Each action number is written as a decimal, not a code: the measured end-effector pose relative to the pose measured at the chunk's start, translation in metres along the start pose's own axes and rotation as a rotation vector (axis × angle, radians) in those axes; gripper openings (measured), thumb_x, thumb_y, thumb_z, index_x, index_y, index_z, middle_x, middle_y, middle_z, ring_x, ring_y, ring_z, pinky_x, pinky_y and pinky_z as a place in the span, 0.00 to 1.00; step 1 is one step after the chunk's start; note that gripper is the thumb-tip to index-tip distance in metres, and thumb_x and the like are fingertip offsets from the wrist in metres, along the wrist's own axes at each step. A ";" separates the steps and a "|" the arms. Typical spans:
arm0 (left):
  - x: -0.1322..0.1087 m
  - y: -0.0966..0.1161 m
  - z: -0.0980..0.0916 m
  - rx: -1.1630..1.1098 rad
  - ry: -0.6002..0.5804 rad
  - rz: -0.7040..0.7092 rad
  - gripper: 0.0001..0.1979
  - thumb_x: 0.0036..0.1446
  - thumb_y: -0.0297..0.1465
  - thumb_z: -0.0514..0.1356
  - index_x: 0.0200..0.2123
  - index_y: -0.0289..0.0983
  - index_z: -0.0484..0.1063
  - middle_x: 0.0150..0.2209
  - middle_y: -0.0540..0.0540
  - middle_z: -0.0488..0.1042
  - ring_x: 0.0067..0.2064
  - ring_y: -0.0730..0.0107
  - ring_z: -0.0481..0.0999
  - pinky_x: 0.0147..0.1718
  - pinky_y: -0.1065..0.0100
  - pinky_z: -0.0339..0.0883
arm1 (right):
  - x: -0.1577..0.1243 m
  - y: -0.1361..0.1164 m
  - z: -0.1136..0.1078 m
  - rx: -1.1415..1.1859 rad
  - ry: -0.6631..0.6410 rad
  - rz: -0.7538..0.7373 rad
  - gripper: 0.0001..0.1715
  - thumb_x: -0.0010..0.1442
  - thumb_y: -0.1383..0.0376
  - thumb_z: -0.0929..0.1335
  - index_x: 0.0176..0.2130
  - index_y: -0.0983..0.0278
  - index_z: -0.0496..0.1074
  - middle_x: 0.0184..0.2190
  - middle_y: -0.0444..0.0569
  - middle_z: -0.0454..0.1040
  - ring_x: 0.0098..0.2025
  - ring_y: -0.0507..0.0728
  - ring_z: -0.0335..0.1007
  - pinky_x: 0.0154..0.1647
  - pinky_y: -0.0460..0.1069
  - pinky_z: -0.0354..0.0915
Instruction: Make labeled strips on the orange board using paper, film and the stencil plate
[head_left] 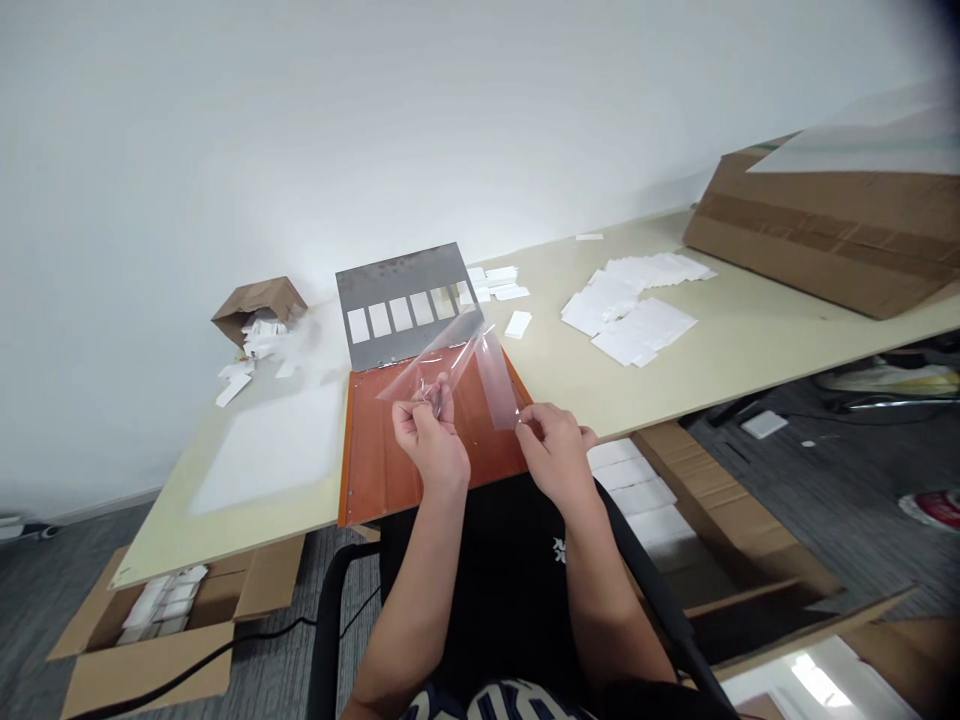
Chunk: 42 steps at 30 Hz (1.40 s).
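Note:
Over an orange-brown board (pixel 367 450), my left hand (pixel 431 430) is closed on a clear plastic film (pixel 427 365) that is bunched between the thumb and fingers. My right hand (pixel 555 440) pinches the lower corner of a translucent strip (pixel 496 385). Near its top the strip meets the clear film; whether they are one piece I cannot tell. Behind the board stands a grey panel (pixel 397 265) with a row of several white rectangles (pixel 401 314). At its right lie small white cards (pixel 517 324) on the table.
White sheets (pixel 630 310) are spread on the pale table (pixel 720 350). A large cardboard box (pixel 817 220) sits at the right, a small box (pixel 259 300) with white scraps at the left. Open cartons (pixel 247 580) with white stacks stand below. A chair armrest (pixel 330 620) flanks me.

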<state>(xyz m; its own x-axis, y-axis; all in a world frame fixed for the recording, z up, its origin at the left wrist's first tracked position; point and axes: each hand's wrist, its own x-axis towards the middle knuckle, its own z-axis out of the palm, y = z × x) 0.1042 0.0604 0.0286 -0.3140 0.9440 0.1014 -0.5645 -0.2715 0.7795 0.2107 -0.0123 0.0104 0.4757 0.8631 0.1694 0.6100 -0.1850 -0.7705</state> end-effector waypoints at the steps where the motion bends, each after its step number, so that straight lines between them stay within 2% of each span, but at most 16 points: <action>1: 0.000 0.000 0.000 0.002 -0.001 -0.004 0.13 0.54 0.33 0.62 0.27 0.40 0.57 0.35 0.53 0.73 0.47 0.66 0.81 0.54 0.59 0.70 | 0.000 0.000 0.000 -0.003 -0.003 0.008 0.10 0.59 0.64 0.60 0.33 0.60 0.70 0.39 0.47 0.75 0.45 0.61 0.65 0.48 0.59 0.48; 11: 0.001 -0.003 0.000 0.014 0.025 -0.011 0.14 0.53 0.31 0.61 0.25 0.39 0.55 0.32 0.53 0.72 0.46 0.67 0.81 0.53 0.60 0.70 | -0.001 0.002 0.001 -0.052 0.037 0.083 0.11 0.59 0.63 0.62 0.32 0.59 0.72 0.52 0.50 0.70 0.55 0.66 0.58 0.52 0.64 0.49; 32: 0.008 -0.010 -0.005 0.081 0.077 0.015 0.10 0.55 0.29 0.56 0.27 0.40 0.55 0.34 0.52 0.75 0.46 0.71 0.80 0.51 0.61 0.72 | 0.002 0.008 0.000 -0.165 -0.004 0.154 0.14 0.60 0.61 0.61 0.32 0.60 0.73 0.53 0.50 0.70 0.56 0.66 0.58 0.53 0.65 0.49; 37: 0.011 -0.006 -0.006 0.082 0.060 0.050 0.11 0.55 0.30 0.57 0.26 0.40 0.54 0.33 0.52 0.75 0.46 0.69 0.81 0.53 0.60 0.71 | 0.002 0.010 0.000 -0.187 -0.016 0.148 0.14 0.60 0.62 0.60 0.30 0.60 0.73 0.52 0.51 0.70 0.54 0.66 0.58 0.53 0.65 0.49; 42: 0.015 0.007 -0.009 0.098 0.046 0.078 0.12 0.55 0.30 0.57 0.26 0.40 0.54 0.32 0.52 0.75 0.47 0.68 0.81 0.52 0.60 0.71 | 0.000 0.009 0.001 -0.252 0.007 0.127 0.14 0.59 0.62 0.61 0.29 0.61 0.73 0.51 0.53 0.71 0.54 0.67 0.58 0.52 0.66 0.49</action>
<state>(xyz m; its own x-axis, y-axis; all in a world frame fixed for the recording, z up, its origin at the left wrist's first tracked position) 0.0884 0.0707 0.0300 -0.3899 0.9105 0.1375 -0.4604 -0.3220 0.8272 0.2154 -0.0136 0.0026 0.5623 0.8224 0.0861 0.6831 -0.4033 -0.6089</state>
